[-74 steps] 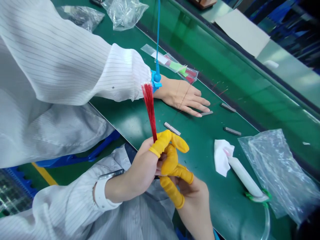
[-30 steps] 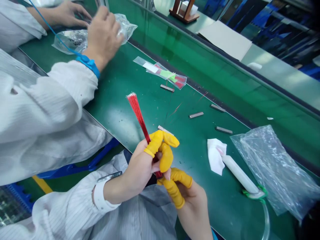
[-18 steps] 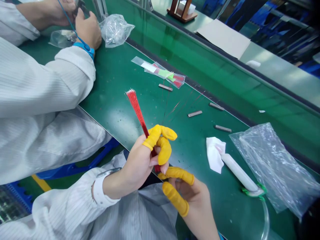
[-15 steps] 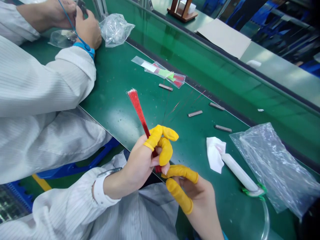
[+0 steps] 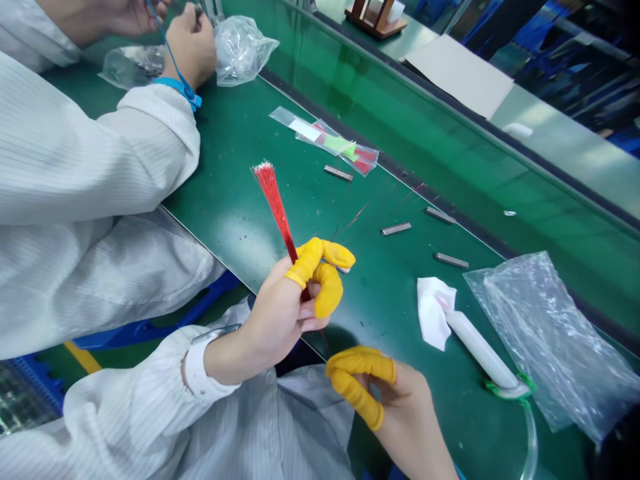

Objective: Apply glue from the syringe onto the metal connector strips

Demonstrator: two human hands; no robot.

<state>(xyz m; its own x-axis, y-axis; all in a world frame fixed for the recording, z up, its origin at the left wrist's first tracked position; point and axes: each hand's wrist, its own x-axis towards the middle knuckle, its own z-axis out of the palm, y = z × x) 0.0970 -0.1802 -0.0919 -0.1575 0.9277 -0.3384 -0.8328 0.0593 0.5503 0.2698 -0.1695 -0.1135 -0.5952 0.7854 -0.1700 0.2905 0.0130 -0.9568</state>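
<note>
My left hand [image 5: 295, 300], with yellow finger cots, is closed around a bundle of thin red wires [image 5: 275, 207] whose frayed pale-tipped end fans out toward the upper left. A small metal piece [image 5: 343, 269] shows between its thumb and forefinger. Lower right, my right hand [image 5: 385, 393] pinches with its cotted thumb and forefinger; a thin red strand [image 5: 325, 340] runs up from the fingertips toward my left hand. Beyond them, small metal bars [image 5: 396, 229] and a few loose red wires [image 5: 357, 215] lie on the green table [image 5: 225, 173].
At the upper left another person's hands [image 5: 190, 47] work beside clear bags [image 5: 243, 50]. Flat plastic sleeves [image 5: 325, 140] lie near the table's back edge. To the right are a white cloth [image 5: 434, 312], a white tube-shaped tool [image 5: 483, 350] and a large clear bag [image 5: 555, 340].
My right hand has closed its fingertips and moved down, away from my left hand, with a thin strand now between them. The metal piece in my left hand has come into view.
</note>
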